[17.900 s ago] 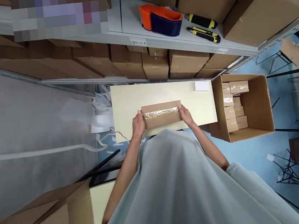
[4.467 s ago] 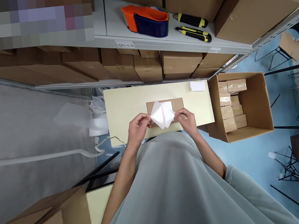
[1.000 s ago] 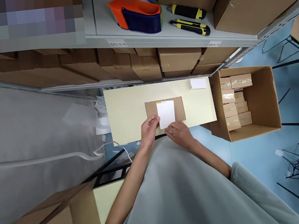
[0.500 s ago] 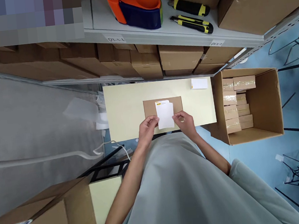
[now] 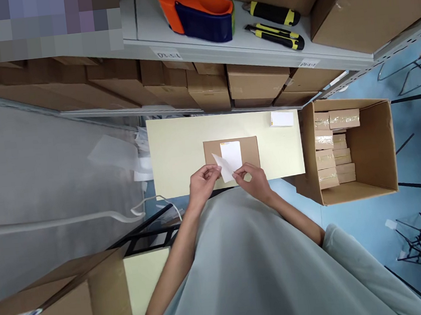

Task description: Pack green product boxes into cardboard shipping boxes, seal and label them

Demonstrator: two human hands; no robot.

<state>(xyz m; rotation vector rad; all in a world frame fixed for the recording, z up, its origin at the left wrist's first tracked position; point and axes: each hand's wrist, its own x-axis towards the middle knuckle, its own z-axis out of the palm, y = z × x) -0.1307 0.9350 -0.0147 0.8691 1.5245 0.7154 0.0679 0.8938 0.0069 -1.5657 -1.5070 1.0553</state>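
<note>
A flat brown cardboard piece (image 5: 210,152) lies on the pale yellow tabletop (image 5: 179,150) in front of me. On it is a white label (image 5: 232,151) with a small orange mark along its top edge. In front of the label a small white paper sheet (image 5: 226,171) is tilted and bent, hiding the label's lower left part. My left hand (image 5: 202,184) pinches the sheet's left side between thumb and fingers. The fingers of my right hand (image 5: 254,180) are closed on its lower right corner.
A stack of white labels (image 5: 281,119) lies at the tabletop's back right. Right of it stands an open carton (image 5: 373,145) with several small boxes. Utility knives (image 5: 274,13) and an orange-blue tape dispenser (image 5: 203,20) rest on the shelf above. Another carton (image 5: 108,293) stands lower left.
The white sheet has gone from facing me flat to tilted and folded over, moving slightly left and uncovering more of the label behind. My right hand has moved left, closer to my left hand.
</note>
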